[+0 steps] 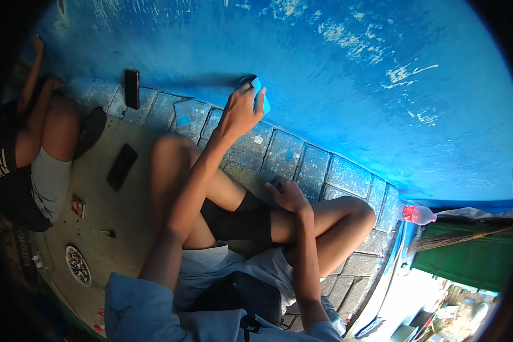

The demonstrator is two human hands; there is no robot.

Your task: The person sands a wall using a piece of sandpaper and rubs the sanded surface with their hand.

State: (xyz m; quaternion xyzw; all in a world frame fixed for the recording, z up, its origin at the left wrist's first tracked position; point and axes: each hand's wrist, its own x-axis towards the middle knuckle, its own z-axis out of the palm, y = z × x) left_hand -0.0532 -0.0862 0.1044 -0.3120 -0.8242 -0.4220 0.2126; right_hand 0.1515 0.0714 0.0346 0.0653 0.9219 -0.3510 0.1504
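Observation:
My left hand (245, 108) grips a folded blue sheet (265, 102) and holds it against the low part of the blue wall (302, 74). My right hand (290, 196) hangs over my crossed legs, its wrist near my knee. Its fingers are curled, with a small dark thing at their tips that I cannot make out. A small light blue piece (183, 119) lies on the paving bricks (282, 151) beside the wall.
A phone (131, 89) leans by the wall; a dark phone-like object (122, 167) lies on the mat (119, 228). Another person's legs (60, 128) are at the left, near a plate of butts (78, 265). At right are a bottle (417, 215) and a broom (461, 237).

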